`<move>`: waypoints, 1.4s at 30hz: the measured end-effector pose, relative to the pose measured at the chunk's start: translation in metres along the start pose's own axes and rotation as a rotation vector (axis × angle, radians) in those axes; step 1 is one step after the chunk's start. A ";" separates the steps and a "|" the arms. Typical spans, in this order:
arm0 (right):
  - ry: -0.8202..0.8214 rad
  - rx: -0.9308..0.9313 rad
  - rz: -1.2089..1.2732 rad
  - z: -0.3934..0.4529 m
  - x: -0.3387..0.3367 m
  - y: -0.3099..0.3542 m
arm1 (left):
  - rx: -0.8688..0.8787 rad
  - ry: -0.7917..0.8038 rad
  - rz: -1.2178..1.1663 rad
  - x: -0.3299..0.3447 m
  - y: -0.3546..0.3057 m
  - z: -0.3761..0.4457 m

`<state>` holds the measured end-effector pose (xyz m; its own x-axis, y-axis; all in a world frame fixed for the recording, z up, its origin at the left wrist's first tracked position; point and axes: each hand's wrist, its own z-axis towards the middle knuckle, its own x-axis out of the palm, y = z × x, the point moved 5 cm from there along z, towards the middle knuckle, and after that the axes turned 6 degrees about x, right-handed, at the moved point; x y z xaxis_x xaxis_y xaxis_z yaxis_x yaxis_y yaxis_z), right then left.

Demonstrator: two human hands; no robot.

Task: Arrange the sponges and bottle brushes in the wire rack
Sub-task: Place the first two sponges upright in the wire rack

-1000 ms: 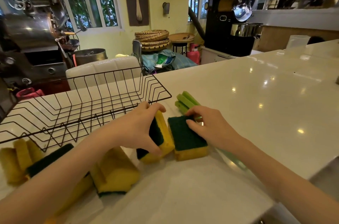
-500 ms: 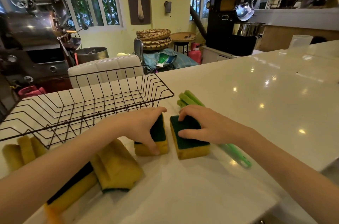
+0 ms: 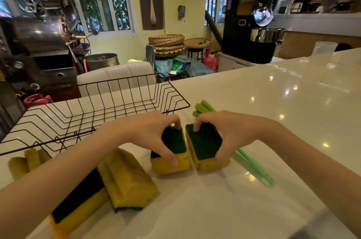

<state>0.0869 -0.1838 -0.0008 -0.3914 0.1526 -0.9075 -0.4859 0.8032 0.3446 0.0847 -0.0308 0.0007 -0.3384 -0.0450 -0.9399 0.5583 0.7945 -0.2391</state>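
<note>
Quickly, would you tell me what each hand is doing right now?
Left hand: closed on the left sponge.
Right hand: closed on the right sponge.

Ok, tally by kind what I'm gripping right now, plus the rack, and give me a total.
Sponges gripped: 2, the left sponge in the left hand and the right sponge in the right hand.
Wire rack: 1.
Total: 3.

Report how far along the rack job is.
Done: nothing; the wire rack holds nothing. In hand: the left hand and right hand each grip a sponge on the counter. Left: those, the other sponges and the green brushes.
</note>
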 end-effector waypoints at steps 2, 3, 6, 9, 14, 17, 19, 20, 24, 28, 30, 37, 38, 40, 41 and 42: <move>-0.016 -0.012 0.013 -0.003 -0.014 0.003 | 0.029 -0.026 -0.022 -0.011 -0.006 -0.004; -0.019 -0.014 0.025 -0.004 -0.022 0.005 | 0.043 -0.042 -0.033 -0.018 -0.008 -0.007; -0.004 -0.030 0.074 -0.004 -0.045 0.011 | 0.065 -0.071 -0.055 -0.042 -0.011 -0.017; -0.018 -0.062 0.082 0.002 -0.070 0.018 | 0.061 -0.103 -0.075 -0.070 -0.008 -0.028; -0.055 -0.113 0.074 0.033 -0.101 0.033 | 0.054 -0.188 -0.010 -0.105 0.016 -0.035; -0.069 -0.143 0.063 0.063 -0.110 0.041 | 0.011 -0.198 -0.021 -0.114 0.042 -0.034; -0.080 -0.148 0.051 0.086 -0.112 0.044 | -0.024 -0.222 -0.047 -0.116 0.063 -0.032; -0.091 -0.149 0.040 0.097 -0.113 0.044 | -0.039 -0.240 -0.059 -0.117 0.075 -0.030; -0.112 -0.142 0.019 0.140 -0.111 0.043 | -0.118 -0.315 -0.054 -0.110 0.126 -0.018; -0.124 -0.119 0.001 0.177 -0.102 0.039 | -0.216 -0.286 -0.073 -0.087 0.169 -0.002; -0.121 -0.106 -0.018 0.192 -0.096 0.038 | -0.245 -0.265 -0.058 -0.078 0.184 0.007; -0.091 -0.114 -0.022 0.227 -0.075 0.040 | -0.295 -0.201 -0.039 -0.061 0.205 0.021; -0.094 -0.115 -0.028 0.230 -0.073 0.040 | -0.302 -0.200 -0.033 -0.059 0.207 0.021; -0.096 -0.115 -0.052 0.235 -0.070 0.041 | -0.307 -0.209 -0.035 -0.055 0.208 0.021; -0.090 -0.109 -0.069 0.238 -0.069 0.041 | -0.306 -0.212 -0.040 -0.053 0.208 0.021; -0.080 -0.101 -0.087 0.240 -0.068 0.041 | -0.303 -0.213 -0.046 -0.052 0.208 0.021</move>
<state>0.2809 -0.0232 0.0174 -0.2828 0.1331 -0.9499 -0.5930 0.7541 0.2822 0.2345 0.1240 -0.0056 -0.1747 -0.1850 -0.9671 0.2854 0.9305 -0.2295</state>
